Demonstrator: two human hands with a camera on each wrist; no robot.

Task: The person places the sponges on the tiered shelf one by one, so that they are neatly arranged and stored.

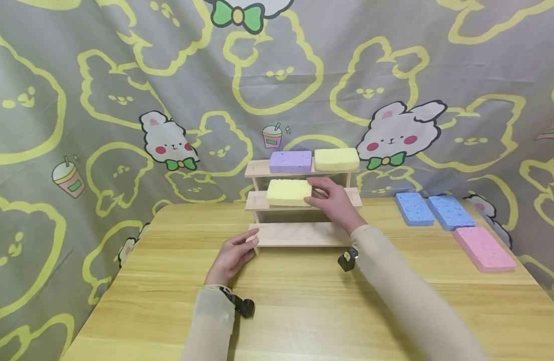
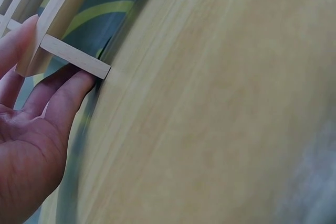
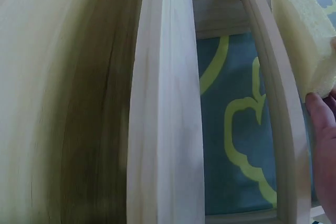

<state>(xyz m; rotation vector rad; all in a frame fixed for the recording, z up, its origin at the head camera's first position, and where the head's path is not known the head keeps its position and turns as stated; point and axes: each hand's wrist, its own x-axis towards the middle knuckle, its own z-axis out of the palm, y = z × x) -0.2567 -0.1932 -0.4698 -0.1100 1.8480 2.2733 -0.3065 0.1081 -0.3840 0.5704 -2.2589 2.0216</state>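
A small three-tier wooden shelf rack stands on the table in the head view. My right hand pinches the right end of a yellow sponge at the middle tier. In the right wrist view, fingertips press this yellow sponge near its lower corner. My left hand grips the left end of the bottom tier. The left wrist view shows the thumb on the board and other fingers by the rack's leg. On the top tier, a purple sponge sits left of another yellow sponge.
To the right of the rack, two blue sponges and a pink sponge lie flat on the wooden table. A grey curtain with cartoon animals hangs behind the table and along its sides.
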